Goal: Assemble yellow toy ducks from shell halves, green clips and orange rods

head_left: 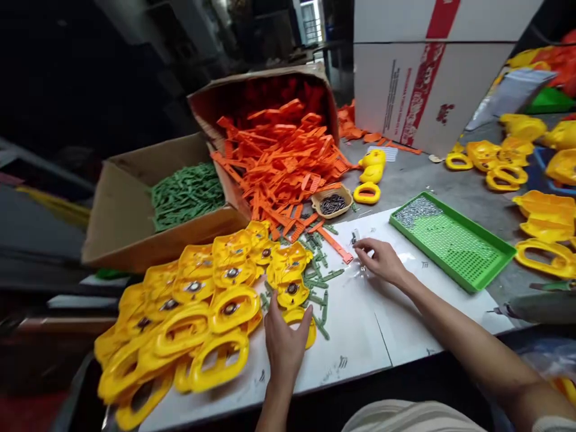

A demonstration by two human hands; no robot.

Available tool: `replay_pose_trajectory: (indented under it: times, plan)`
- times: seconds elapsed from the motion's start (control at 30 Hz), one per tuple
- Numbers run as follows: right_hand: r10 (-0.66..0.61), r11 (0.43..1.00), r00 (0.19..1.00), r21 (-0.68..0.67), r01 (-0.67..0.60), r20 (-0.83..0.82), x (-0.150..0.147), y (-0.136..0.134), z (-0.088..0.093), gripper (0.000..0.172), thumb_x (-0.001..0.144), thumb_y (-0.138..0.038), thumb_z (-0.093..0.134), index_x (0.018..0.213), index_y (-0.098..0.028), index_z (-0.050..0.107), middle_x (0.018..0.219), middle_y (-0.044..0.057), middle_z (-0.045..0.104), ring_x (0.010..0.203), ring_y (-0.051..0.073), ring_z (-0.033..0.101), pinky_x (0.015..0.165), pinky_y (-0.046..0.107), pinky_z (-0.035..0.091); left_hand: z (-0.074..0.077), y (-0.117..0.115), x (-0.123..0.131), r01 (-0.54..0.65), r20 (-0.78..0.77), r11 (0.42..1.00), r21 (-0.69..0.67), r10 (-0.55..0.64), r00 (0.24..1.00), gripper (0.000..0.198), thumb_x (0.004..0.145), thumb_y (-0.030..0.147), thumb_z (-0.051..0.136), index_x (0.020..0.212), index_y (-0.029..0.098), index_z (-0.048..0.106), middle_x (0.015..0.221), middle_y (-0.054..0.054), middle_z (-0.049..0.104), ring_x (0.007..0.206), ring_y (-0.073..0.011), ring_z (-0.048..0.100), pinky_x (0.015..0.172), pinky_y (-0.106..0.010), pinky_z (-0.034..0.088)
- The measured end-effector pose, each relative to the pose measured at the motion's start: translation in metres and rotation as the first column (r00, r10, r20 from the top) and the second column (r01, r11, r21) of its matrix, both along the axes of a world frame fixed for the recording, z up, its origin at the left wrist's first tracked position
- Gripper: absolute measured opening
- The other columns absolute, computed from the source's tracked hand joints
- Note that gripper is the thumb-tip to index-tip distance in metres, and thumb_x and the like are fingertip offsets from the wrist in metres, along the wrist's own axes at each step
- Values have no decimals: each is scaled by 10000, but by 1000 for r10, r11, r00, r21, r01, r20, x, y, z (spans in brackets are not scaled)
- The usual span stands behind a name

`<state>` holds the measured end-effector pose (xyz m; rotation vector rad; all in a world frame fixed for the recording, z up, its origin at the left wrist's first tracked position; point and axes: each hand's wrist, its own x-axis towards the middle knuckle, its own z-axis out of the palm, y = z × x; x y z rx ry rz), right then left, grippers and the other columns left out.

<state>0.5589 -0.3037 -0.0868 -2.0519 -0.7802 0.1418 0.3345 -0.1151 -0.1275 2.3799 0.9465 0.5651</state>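
Note:
My left hand (284, 341) rests on a yellow plastic shell (300, 318) at the near edge of a big heap of yellow shells (193, 306), fingers curled over it. My right hand (380, 259) reaches forward onto the white sheet (360, 324), fingertips pinched at small clear and metal bits (355, 243) lying there; what it pinches is too small to name. Loose green plastic pieces (320, 282) lie scattered between my two hands.
A tipped carton spills orange strips (283, 162); a carton of green pieces (186, 195) stands at left. A small bowl of dark screws (332, 203), a green tray (452, 240) with small metal parts, a white box (427, 78) and more yellow shells (540, 204) lie beyond and right.

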Motion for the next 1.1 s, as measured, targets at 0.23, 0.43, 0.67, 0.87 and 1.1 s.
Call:
replay_pose_trajectory:
  times: [0.23, 0.43, 0.67, 0.87, 1.1]
  plan:
    - [-217, 972, 958, 132, 195, 185, 61, 22, 26, 172, 843, -192, 586, 979, -150, 683, 1086, 157, 668, 1054, 293, 624, 960, 485, 478, 8, -18, 9, 70, 190, 931, 359, -147, 971, 750, 832, 414, 683, 1456, 105, 404, 1459, -280, 450, 1378, -431, 412, 1112, -621, 342]
    - [-141, 974, 926, 218, 66, 350, -2, -15, 31, 147, 885, -237, 564, 994, -207, 659, 1000, 50, 725, 943, 146, 681, 840, 265, 559, 21, -28, 49, 398, 222, 826, 400, -508, 832, 591, 827, 321, 706, 1377, 207, 523, 1391, -193, 556, 1326, -383, 492, 1124, -576, 360]
    - [-649, 760, 668, 263, 594, 365, -104, -223, 1, 175, 929, -248, 452, 851, -228, 608, 643, -7, 619, 571, 139, 606, 564, 272, 508, 33, -68, 95, 628, 164, 729, 271, -678, 717, 354, 905, 374, 585, 1191, 169, 623, 1355, -183, 571, 1330, -366, 468, 1104, -563, 382]
    - [-907, 297, 297, -47, 954, 300, 1, -348, -8, 511, 830, -487, 577, 1213, -149, 587, 1269, 212, 564, 1207, 378, 538, 973, 566, 441, 35, -114, 109, 719, 113, 691, 82, -723, 682, 344, 895, 466, 561, 1138, 246, 667, 1388, -95, 561, 1364, -334, 433, 947, -473, 530]
    - [-790, 384, 522, -405, 830, 321, 66, -320, -32, 456, 895, -461, 619, 1266, -198, 590, 1367, 148, 538, 1240, 332, 528, 1007, 558, 455, 29, -117, 110, 671, 95, 742, 16, -669, 737, 342, 884, 493, 552, 1084, 256, 697, 1349, -90, 596, 1359, -344, 437, 948, -504, 532]
